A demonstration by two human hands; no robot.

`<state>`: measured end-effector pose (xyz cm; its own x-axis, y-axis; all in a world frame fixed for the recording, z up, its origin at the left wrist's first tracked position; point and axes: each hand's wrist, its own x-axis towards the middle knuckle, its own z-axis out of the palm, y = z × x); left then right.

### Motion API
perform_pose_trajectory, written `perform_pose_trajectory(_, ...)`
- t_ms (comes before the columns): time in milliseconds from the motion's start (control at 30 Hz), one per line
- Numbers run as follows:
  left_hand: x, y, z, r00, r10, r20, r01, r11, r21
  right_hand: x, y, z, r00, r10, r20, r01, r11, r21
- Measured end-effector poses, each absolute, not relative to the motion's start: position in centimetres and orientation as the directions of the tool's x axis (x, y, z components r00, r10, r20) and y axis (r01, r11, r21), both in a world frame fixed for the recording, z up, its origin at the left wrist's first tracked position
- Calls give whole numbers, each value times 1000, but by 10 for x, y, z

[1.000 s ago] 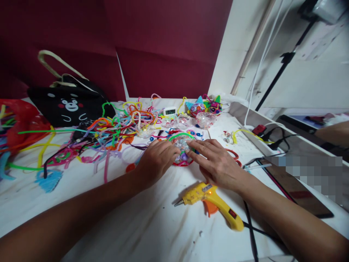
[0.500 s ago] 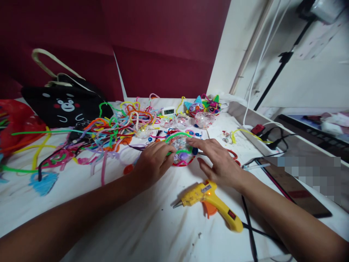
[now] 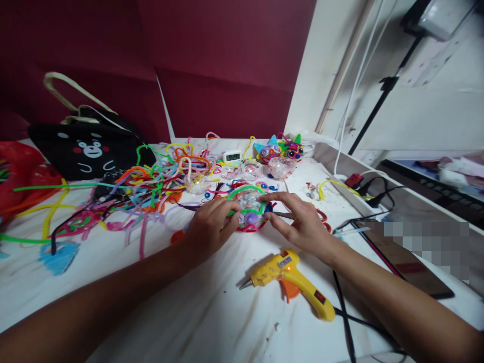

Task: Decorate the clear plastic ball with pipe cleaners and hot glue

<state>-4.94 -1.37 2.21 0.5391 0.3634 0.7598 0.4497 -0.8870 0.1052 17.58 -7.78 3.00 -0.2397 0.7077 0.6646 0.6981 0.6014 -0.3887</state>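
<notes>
A see-through round craft piece (image 3: 249,200) filled with colourful bits lies on the white table, red round its lower edge, with a purple button-like piece (image 3: 250,218) on its near side. A bright green pipe cleaner (image 3: 245,187) loops over it. My left hand (image 3: 214,222) has its fingers closed on the loop's left end. At the right end, the thumb and index finger of my right hand (image 3: 302,222) bend in against the loop, tips slightly apart. Just nearer to me lies a yellow hot glue gun (image 3: 289,280) on its side, nozzle left.
Tangled pipe cleaners (image 3: 166,171) heap up at left, before a black bag (image 3: 91,146). Clear balls (image 3: 282,168), a small digital clock (image 3: 232,157) and decorated ornaments (image 3: 270,149) stand behind. Red-handled scissors (image 3: 323,219), a power strip (image 3: 368,199) and a tablet (image 3: 408,262) are at right.
My right thumb has come up to the craft piece, nearer the index finger, and the right hand has shifted slightly left. My left hand keeps its hold.
</notes>
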Motion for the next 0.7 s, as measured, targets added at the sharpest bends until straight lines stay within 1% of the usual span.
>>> perform_pose_trajectory(267, -50, -13, 21, 521, 369, 770, 451, -885, 119, 172, -74, 39, -235, 695, 680, 719, 595, -360)
perform_pose_trajectory(500, -50, -12, 23, 499, 363, 787, 462, -880, 113, 169, -74, 42, -161, 766, 622, 684, 541, -490)
perform_pose_trajectory(700, -49, -12, 23, 491, 389, 779, 478, -868, 132, 166, -68, 45, -123, 775, 620, 647, 537, -542)
